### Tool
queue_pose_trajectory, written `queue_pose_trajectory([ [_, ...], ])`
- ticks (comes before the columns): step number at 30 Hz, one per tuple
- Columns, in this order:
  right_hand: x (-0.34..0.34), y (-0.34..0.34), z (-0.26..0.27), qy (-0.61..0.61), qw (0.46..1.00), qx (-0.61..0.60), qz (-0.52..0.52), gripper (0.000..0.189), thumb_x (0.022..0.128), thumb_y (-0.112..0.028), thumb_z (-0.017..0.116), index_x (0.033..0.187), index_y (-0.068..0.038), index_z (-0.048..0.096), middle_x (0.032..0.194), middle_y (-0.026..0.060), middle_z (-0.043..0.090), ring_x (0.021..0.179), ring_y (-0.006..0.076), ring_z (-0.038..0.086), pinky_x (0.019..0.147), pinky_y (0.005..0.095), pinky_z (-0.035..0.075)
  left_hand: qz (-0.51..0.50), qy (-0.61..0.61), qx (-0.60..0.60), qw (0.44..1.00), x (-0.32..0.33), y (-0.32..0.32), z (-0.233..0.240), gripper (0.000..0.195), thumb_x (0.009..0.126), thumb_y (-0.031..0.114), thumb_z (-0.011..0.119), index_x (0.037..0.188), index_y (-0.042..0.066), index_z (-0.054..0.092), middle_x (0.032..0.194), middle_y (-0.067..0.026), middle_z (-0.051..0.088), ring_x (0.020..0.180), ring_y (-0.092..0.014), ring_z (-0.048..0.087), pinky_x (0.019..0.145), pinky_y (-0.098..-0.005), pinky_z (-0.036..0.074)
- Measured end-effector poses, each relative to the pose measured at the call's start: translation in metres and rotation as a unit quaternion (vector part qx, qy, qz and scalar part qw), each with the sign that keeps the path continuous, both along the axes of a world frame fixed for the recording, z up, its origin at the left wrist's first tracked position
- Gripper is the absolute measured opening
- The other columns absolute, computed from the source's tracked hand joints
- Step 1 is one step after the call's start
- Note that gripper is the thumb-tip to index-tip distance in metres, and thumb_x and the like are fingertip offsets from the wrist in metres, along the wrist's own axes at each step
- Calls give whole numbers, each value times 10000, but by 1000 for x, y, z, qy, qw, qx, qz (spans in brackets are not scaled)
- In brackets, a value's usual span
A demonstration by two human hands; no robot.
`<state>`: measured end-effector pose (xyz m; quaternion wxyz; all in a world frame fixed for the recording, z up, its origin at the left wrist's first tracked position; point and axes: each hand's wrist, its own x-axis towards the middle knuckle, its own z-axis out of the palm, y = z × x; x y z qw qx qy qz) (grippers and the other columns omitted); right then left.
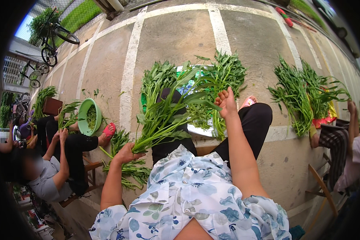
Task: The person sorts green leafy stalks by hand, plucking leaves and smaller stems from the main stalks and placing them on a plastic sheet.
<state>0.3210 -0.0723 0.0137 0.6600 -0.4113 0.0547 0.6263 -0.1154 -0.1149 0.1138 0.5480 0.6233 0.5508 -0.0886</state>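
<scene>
My left hand (128, 153) is closed round the stems of a bunch of long leafy greens (159, 120), which fans up and to the right over my knee. The tip of one long leaf reaches my right hand (226, 103), raised with curled fingers above my other knee; whether it pinches that leaf I cannot tell. On the ground before me, a printed plastic sheet (208, 132) bears a pile of leafy greens on its left (156, 78) and another on its right (228, 72). Shorter cut pieces lie between them. More loose stalks (135, 172) lie beside my left forearm.
A green plastic basin (98, 117) holding cut greens stands at left, near a seated person in a grey shirt (52, 180) who holds greens. At right, another seated person (352, 162) reaches towards a large pile of greens (297, 93). Bicycles (49, 45) stand at upper left.
</scene>
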Motion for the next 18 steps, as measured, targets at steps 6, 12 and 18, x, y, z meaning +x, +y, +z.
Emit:
queue_pose_trajectory([
  [6,12,19,-8,-12,998,-48,-46,320,888,-461,471,788,-163,406,788,-30,444,560,111,402,460,230,352,-19,13,25,999,3,0,5,300,719,198,729,949,33,629,761,-44,638,666,-119,555,652,-288,463],
  [12,21,27,-22,25,999,-17,-25,239,895,-392,502,844,-163,458,820,-24,473,559,101,415,453,229,361,-22,1,38,999,0,0,0,319,716,203,731,968,36,629,795,-66,650,699,-134,565,691,-297,461],
  [18,24,32,-15,55,997,-52,-24,265,881,-387,536,782,-150,471,655,-43,464,522,100,431,437,235,360,-16,31,8,999,11,3,15,299,721,201,727,951,38,630,759,-60,640,666,-132,556,654,-299,463],
])
